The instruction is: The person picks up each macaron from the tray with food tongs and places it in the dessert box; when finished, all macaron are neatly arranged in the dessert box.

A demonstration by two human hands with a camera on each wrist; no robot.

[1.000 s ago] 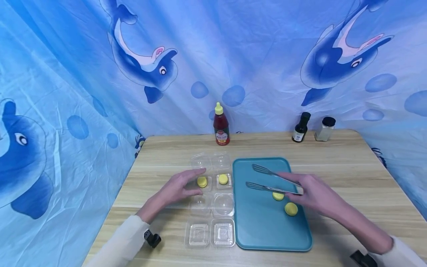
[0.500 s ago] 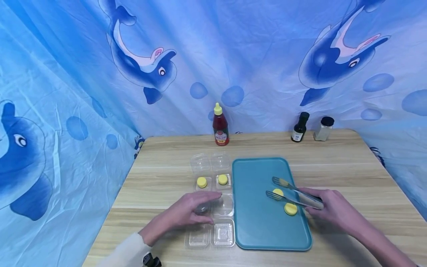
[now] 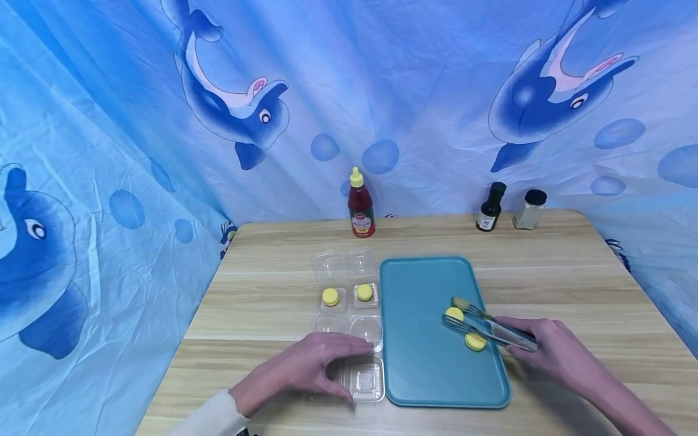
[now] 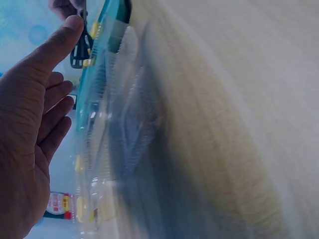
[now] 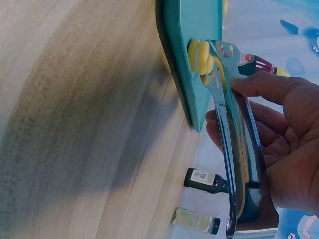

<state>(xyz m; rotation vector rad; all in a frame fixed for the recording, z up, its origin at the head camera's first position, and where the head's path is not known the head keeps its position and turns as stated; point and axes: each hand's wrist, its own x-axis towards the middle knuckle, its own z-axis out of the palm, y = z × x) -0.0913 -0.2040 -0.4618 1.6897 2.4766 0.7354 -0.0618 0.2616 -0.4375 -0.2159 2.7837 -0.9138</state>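
Note:
My right hand holds metal tongs over the right side of the teal tray. The tong tips lie on either side of one yellow macaron; whether they touch it I cannot tell. Another macaron lies nearer me, partly behind the tongs. In the right wrist view both macarons overlap by the tips. My left hand, fingers extended and thumb apart, hovers by the front clear plastic box and hides much of its left neighbour. In the left wrist view, nothing is in the left hand.
Two farther clear boxes each hold a yellow macaron, the left macaron and the right macaron. Along the table's back stand a red sauce bottle, a dark bottle and a black-capped jar. A dolphin-print curtain hangs behind.
My left hand has moved toward me, from the far boxes to the front ones. The tongs have moved right and toward me, and their tips have drawn closer together around the macaron.

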